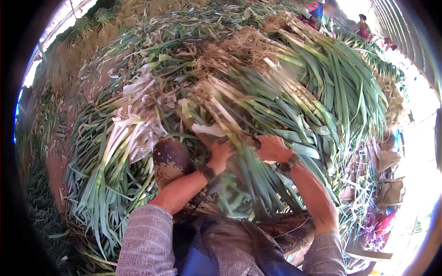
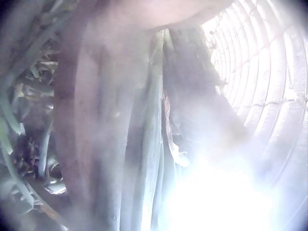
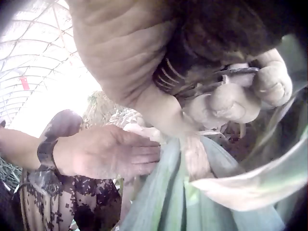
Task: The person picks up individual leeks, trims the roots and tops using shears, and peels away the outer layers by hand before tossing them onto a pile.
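A leek bundle, roots away from the person, lies between the two hands, its green leaves running down to the lap. My left hand is against its left side; in the right wrist view the left hand has straight fingers laid against the leaves. Curled fingers of my right hand grip a dark object just above the leaves, its kind unclear. In the hazy left wrist view, long leaves hang below part of the left hand.
More leeks are piled at the upper right, and others lie at the left beside a patterned knee. Loose leaf scraps cover the ground ahead. Two people are at the far upper right.
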The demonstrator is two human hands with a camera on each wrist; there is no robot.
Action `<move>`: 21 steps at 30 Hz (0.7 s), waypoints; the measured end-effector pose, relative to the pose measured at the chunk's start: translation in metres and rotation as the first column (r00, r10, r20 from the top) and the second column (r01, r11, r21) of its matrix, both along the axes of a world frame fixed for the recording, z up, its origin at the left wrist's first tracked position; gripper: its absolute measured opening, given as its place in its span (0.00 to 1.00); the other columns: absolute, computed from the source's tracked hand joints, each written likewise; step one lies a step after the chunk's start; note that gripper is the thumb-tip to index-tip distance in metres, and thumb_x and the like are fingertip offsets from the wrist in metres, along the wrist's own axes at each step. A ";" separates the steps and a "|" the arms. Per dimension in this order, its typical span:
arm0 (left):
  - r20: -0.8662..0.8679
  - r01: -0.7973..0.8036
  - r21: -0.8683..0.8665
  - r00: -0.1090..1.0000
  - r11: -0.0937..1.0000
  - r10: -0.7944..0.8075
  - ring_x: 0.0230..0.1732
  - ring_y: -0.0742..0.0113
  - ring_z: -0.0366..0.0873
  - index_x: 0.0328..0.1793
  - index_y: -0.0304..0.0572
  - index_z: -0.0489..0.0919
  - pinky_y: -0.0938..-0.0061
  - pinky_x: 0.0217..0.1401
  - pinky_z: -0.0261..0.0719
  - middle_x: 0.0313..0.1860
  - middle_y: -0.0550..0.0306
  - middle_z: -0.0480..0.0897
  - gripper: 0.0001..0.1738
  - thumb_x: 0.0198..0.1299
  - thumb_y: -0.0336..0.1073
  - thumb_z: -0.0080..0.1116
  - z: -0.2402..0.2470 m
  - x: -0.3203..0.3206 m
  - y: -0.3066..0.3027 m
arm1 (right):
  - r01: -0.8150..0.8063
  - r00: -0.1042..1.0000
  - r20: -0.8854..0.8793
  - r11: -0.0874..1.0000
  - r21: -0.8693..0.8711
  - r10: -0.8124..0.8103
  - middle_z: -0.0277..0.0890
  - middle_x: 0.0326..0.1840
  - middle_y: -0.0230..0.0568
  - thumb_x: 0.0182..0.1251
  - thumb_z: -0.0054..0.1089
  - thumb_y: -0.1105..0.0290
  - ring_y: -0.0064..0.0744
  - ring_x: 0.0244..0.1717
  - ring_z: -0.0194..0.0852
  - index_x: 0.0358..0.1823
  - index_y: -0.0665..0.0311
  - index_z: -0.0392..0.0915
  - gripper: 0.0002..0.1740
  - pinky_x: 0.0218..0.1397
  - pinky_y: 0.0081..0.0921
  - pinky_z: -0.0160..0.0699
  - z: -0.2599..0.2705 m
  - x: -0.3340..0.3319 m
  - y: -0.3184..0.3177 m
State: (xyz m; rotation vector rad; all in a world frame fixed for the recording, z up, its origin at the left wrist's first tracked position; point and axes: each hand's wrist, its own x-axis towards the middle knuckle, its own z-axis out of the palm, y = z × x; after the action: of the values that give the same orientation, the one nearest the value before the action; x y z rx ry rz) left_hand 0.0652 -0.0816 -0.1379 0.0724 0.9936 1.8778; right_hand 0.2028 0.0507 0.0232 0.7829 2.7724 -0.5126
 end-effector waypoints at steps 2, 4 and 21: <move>-0.054 0.061 -0.064 0.996 0.996 -0.065 0.50 0.60 0.81 0.60 0.38 0.69 0.64 0.52 0.83 0.49 0.52 0.80 0.15 0.69 0.31 0.53 0.006 0.000 0.003 | 0.028 1.000 -0.004 1.000 -0.004 -0.028 0.82 0.37 0.58 0.56 0.56 0.57 0.62 0.44 0.79 0.38 0.66 0.81 0.19 0.50 0.52 0.76 -0.009 -0.012 0.005; -0.062 0.094 -0.093 0.993 0.991 -0.100 0.48 0.61 0.81 0.60 0.39 0.70 0.65 0.52 0.83 0.49 0.54 0.80 0.15 0.69 0.31 0.53 0.012 0.001 0.005 | 0.028 0.999 0.015 1.000 0.008 -0.028 0.82 0.37 0.58 0.56 0.56 0.57 0.61 0.44 0.79 0.38 0.65 0.81 0.18 0.50 0.52 0.76 -0.012 -0.021 0.008; 0.163 0.091 -0.054 0.983 0.994 -0.081 0.42 0.62 0.81 0.58 0.48 0.75 0.64 0.43 0.80 0.44 0.59 0.81 0.22 0.74 0.55 0.43 0.028 -0.007 0.009 | -0.016 0.999 -0.044 0.996 0.086 0.020 0.79 0.26 0.55 0.58 0.62 0.60 0.64 0.34 0.77 0.39 0.61 0.78 0.14 0.40 0.55 0.72 0.007 0.144 -0.026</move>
State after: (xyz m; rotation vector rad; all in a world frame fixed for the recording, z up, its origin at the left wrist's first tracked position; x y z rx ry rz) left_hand 0.0583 -0.0729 -0.1094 -0.0709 0.9223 1.7438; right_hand 0.3463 0.0248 0.0305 0.7724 2.8574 -0.4151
